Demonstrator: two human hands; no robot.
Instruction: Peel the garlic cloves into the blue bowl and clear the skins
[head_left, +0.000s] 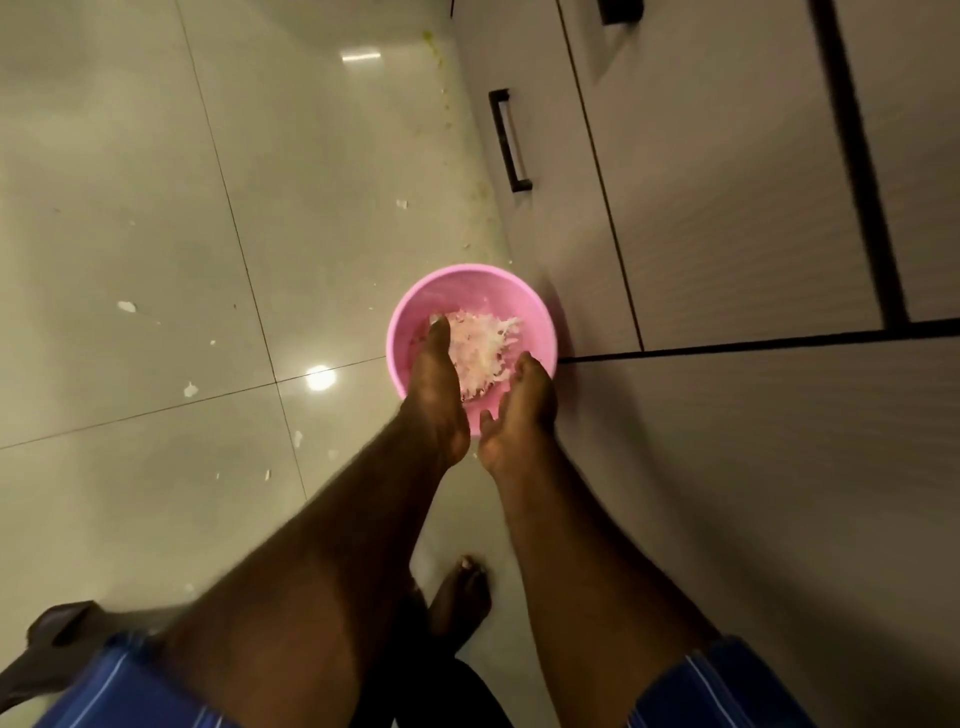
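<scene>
Both hands reaching down over a pink bin (410, 332) on the tiled floor (130, 156), left hand (435, 384) with straight fingers beside a loose heap of garlic skins (483, 343), right hand (519, 410) relaxed and cupped at the rim, neither gripping anything. Probably very light, papery and easily blown away, so best scooped from below with cupped palms and not pinched. Tight on the right against the cabinet (727, 208), wide free floor on the left with scattered skin flakes (126, 306); blue bowl not seen.
</scene>
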